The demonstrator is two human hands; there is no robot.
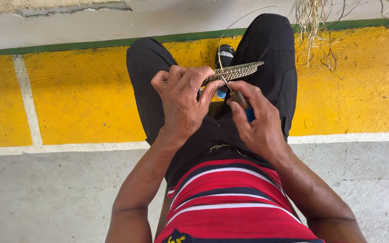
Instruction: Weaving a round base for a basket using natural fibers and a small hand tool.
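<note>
Weaving (234, 72), a flat woven strip seen edge-on, sits above the lap, between the knees, over the yellow floor (82, 99). Left hand (183, 101) pinches its near end between thumb and curled fingers. Right hand (257, 121) is closed around a blue-handled tool (244, 105) whose tip touches the weaving's underside.

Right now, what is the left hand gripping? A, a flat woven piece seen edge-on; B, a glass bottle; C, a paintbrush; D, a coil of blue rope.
A: the left hand pinches the flat woven piece, while the right hand works a small tool against it.
</note>
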